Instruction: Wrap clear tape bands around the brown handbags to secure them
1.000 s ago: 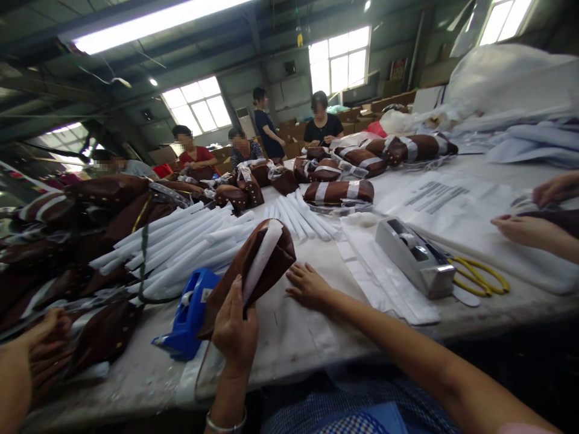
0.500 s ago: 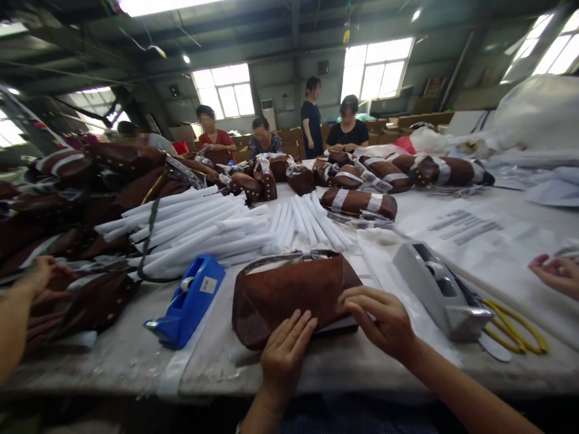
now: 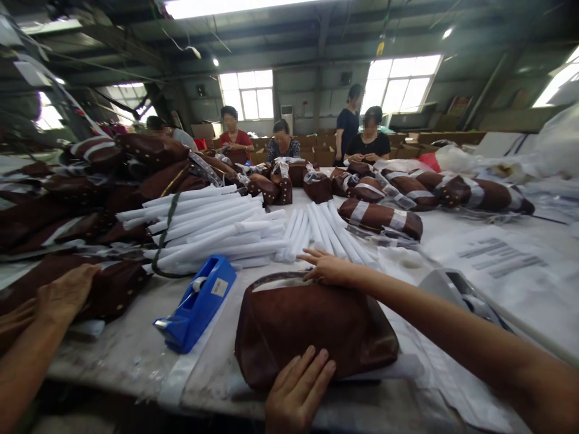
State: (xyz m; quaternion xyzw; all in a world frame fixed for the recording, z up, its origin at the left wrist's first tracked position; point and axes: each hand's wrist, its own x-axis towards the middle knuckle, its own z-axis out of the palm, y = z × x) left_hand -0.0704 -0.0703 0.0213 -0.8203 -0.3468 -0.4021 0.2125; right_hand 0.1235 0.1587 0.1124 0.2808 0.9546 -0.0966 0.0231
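A brown handbag lies in front of me at the table's edge, white paper showing at its top opening beneath the strap. My left hand rests flat on the bag's lower front, fingers stretched out. Over the bag's top edge reaches my right hand, its fingers apart and pointing left; I see nothing in it. Just beyond that hand is a fan of white paper rolls, with a larger heap of white paper rolls to its left. Whether my right fingers touch the strap, I cannot tell.
A blue tape dispenser stands left of the bag; a grey tape dispenser is partly behind my right forearm. A co-worker's hand is on another brown bag at left. Wrapped brown bags lie further back, with people behind them.
My right hand has moved from the bag's right side up over its top edge. My left hand stays on the front. The view has shifted, and the co-worker's hand at right is out of view.
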